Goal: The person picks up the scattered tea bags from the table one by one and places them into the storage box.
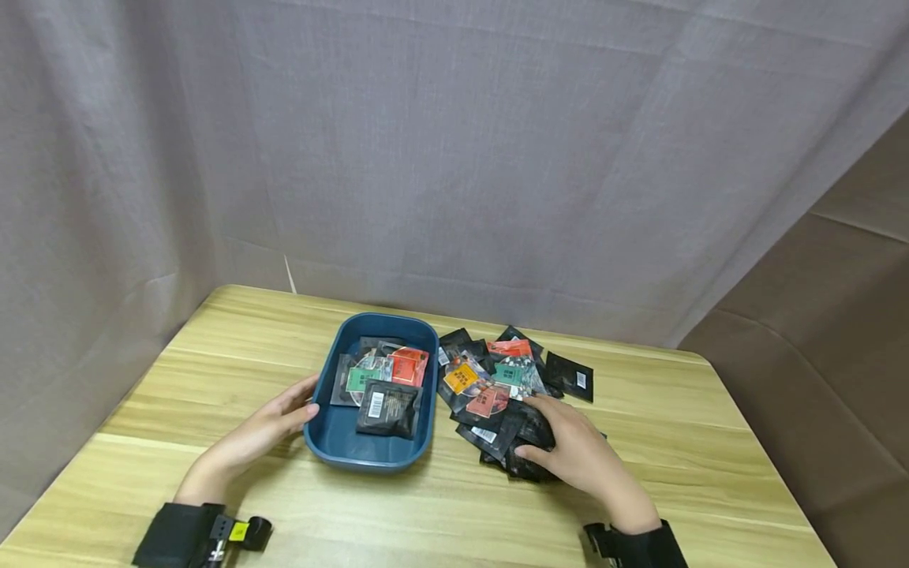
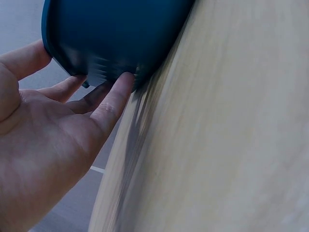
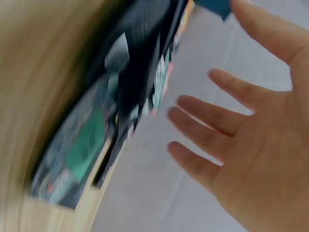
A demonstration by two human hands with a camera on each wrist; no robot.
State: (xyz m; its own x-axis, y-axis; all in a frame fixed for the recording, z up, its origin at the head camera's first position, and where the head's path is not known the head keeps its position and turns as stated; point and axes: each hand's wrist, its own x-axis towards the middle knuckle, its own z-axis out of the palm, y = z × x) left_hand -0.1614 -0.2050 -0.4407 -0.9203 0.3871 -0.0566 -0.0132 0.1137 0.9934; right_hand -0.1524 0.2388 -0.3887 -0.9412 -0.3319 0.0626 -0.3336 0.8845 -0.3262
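A blue plastic bin (image 1: 330,438) holds several flat sachets, among them a black sachet with a white barcode label (image 1: 390,410) and a red-labelled sachet (image 1: 409,365). At its left side, my left hand (image 1: 259,430) touches the wall with extended fingers; in the left wrist view the fingertips rest against the outside of the bin (image 2: 111,34). My right hand (image 1: 578,446) is spread over the near right part of a sachet pile (image 1: 490,402). In the right wrist view its fingers are apart, with nothing held, beside a green-labelled sachet (image 3: 84,150).
The pile lies right of the bin on a light wood table (image 1: 341,521), with orange, red and green labels showing. One black sachet (image 1: 570,377) lies at the pile's right edge. A grey curtain (image 1: 454,158) hangs behind the table.
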